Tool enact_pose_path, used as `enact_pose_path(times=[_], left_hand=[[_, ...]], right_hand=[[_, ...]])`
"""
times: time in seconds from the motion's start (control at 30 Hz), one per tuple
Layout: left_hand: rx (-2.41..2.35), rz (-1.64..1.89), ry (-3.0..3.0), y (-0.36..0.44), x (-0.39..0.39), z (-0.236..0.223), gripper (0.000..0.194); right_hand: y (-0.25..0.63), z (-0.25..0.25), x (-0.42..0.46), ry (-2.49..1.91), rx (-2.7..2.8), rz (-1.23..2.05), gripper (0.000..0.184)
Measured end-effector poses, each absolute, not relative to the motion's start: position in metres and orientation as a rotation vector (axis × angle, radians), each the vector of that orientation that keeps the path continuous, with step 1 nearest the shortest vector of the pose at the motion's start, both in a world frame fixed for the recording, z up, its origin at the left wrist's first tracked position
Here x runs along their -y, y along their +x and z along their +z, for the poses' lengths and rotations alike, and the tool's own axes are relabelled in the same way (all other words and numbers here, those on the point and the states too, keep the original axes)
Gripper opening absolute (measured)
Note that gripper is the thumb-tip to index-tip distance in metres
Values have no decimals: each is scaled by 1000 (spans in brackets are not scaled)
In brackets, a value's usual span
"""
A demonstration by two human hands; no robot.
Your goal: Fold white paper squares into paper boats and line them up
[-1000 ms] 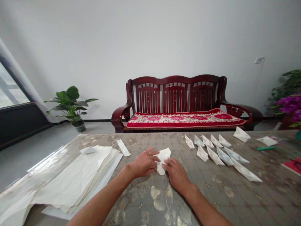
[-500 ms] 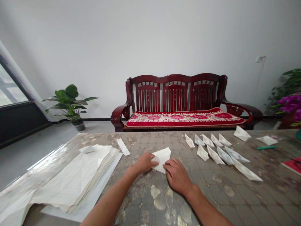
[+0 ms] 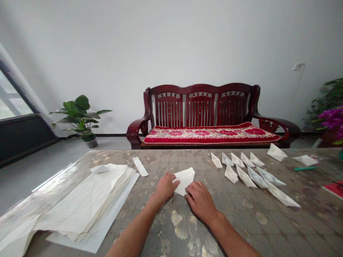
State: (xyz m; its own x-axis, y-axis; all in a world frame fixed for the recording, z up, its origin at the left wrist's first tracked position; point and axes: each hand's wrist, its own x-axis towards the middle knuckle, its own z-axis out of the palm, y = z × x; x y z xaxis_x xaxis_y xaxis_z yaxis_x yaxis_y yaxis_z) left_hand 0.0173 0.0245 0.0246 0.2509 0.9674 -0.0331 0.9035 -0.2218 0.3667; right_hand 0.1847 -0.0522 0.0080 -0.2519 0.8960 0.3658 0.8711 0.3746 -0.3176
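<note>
A folded piece of white paper lies on the table in front of me, one corner pointing away to the upper right. My left hand grips its left edge, with the thumb resting on top of the sheet. At the lower right edge, the curled fingers of my right hand are closed on the paper; their tips are partly hidden. Several folded paper boats stand in rows to the right, among them a long white paper boat and a small paper boat.
A stack of paper sheets covers the table's left side, with a small folded piece on it. Near it lies a paper strip. Far right are a green pen and a red book. A wooden bench stands beyond the table.
My right hand has shifted slightly left along the paper's lower edge, and less of the paper's bottom corner shows. My left hand has stayed at the left edge, its forearm swung slightly right.
</note>
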Motion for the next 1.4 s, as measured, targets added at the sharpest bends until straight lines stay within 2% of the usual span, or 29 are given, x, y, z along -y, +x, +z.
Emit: enact_pose_path(times=[0.2, 0.5, 0.73, 0.9, 1.07, 1.23, 1.4], left_hand=[[-1832, 399, 2206, 21, -19, 17, 19], [-1855, 503, 2240, 25, -14, 13, 12], [-1943, 503, 2254, 23, -21, 9, 21], [-1997, 494, 2380, 24, -27, 10, 20], [-1666, 613, 2524, 30, -15, 5, 35], [-1534, 473, 2569, 31, 3, -10, 40], [-1652, 397, 2701, 32, 16, -25, 45]], right_hand=[[186, 4, 48, -1532, 2171, 12, 15], [184, 8, 52, -1552, 2248, -31, 14], [181, 12, 55, -1578, 2329, -63, 18], [179, 12, 55, -1593, 2320, -82, 18], [179, 11, 54, -1599, 2314, -92, 20], [179, 9, 53, -1584, 2295, -79, 19], [182, 9, 50, -1623, 2258, -11, 22]])
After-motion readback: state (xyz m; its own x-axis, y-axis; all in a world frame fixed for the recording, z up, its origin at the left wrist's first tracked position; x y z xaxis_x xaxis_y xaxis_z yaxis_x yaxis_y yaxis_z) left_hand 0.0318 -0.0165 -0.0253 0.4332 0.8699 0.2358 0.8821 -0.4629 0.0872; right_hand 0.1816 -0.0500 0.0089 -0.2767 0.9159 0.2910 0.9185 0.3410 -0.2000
